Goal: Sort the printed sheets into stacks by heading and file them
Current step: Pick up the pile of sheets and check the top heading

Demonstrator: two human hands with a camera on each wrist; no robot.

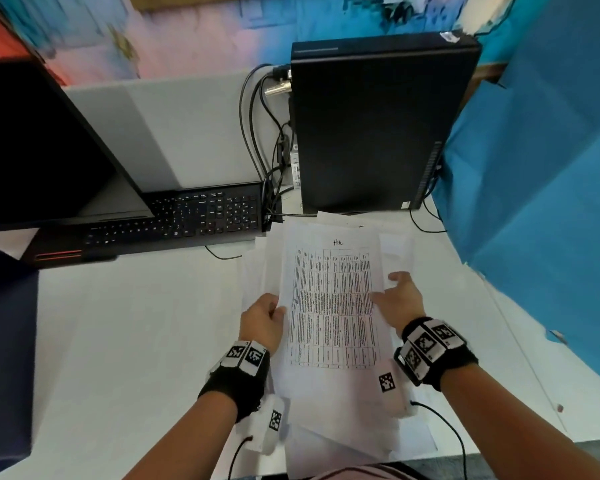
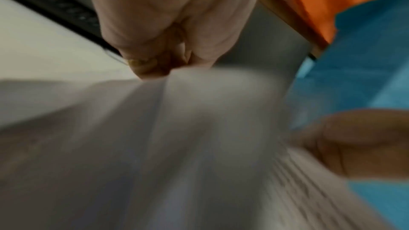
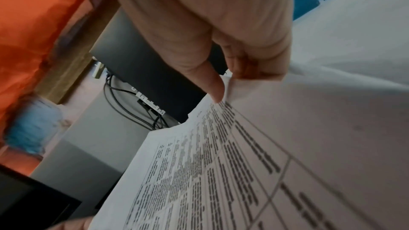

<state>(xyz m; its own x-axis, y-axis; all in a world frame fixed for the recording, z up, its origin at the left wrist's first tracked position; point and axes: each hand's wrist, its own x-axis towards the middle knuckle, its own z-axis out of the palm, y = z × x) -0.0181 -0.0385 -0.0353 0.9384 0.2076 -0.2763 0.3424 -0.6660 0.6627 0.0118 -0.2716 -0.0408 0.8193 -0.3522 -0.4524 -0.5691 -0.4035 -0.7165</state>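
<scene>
A printed sheet (image 1: pixel 331 306) with a dense table and a handwritten heading at its top is held above a loose pile of sheets (image 1: pixel 343 431) on the white table (image 1: pixel 136 341). My left hand (image 1: pixel 276 311) pinches its left edge, fingers curled under. My right hand (image 1: pixel 388 289) pinches the right edge, thumb on the print. In the left wrist view, blurred fingers (image 2: pixel 155 66) clamp the paper (image 2: pixel 177 137). The right wrist view shows the thumb (image 3: pixel 213 85) on the printed sheet (image 3: pixel 221 172), with fingers (image 3: pixel 254 66) curled round its edge.
A black keyboard (image 1: pixel 187 216) and dark monitor (image 1: pixel 42 143) sit at the back left. A black computer tower (image 1: pixel 378 126) stands right behind the pile, with cables (image 1: pixel 267 150) hanging beside it. Blue cloth (image 1: pixel 534 202) borders the table's right side.
</scene>
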